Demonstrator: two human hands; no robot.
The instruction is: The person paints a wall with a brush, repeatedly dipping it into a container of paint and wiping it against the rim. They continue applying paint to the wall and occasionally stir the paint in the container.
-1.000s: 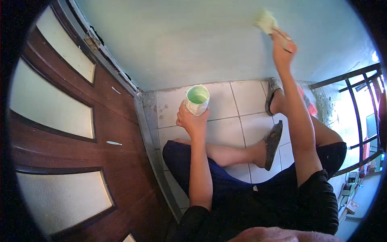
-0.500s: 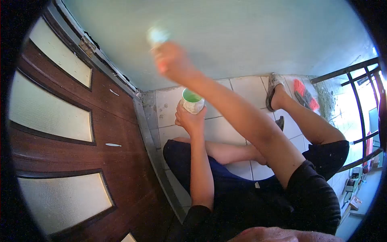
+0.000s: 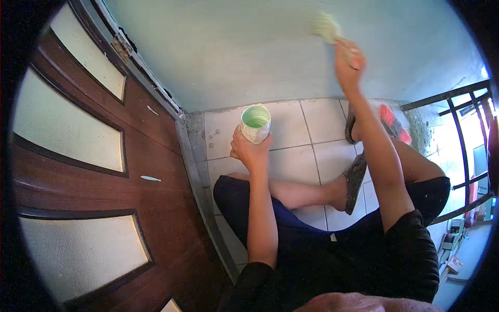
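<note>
My left hand is wrapped round a whitish cup with green paint inside, held upright above the tiled floor. Up at the right, my right hand grips the handle of a paintbrush. Its pale yellowish bristles point up and left against the light green-blue wall and are slightly blurred. Part of the handle is hidden by my fingers.
A brown door with frosted panels stands at the left. White floor tiles lie below the wall. At the right are a dark metal railing and a red and grey cloth-like item. My sandalled feet rest on the floor.
My right hand with the brush swept left across the wall, then back right, ending slightly left of where it was first. My left hand still holds the cup at nearly the same place.
</note>
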